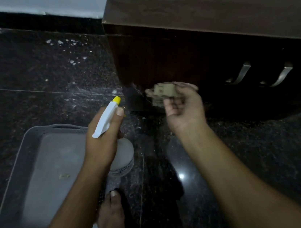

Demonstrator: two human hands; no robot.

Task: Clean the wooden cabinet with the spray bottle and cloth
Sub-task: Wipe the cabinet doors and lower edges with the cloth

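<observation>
The dark wooden cabinet (pixel 158 59) fills the upper right, with two metal handles (pixel 239 74) on its front. My left hand (pixel 103 138) grips a white spray bottle (pixel 121 157) around its neck; the yellow nozzle (pixel 116 100) points toward the cabinet's lower left corner. My right hand (pixel 183 108) holds a small beige cloth (pixel 163 92), bunched in the fingers, close to the cabinet's front near its bottom edge. The picture is blurred, so I cannot tell whether the cloth touches the wood.
A grey plastic tray (pixel 27 148) lies on the dark speckled stone floor (pixel 46 79) at the lower left. A bare foot (pixel 111 219) stands beside it, below the bottle. White specks litter the floor near the pale wall (pixel 37 4) at the back.
</observation>
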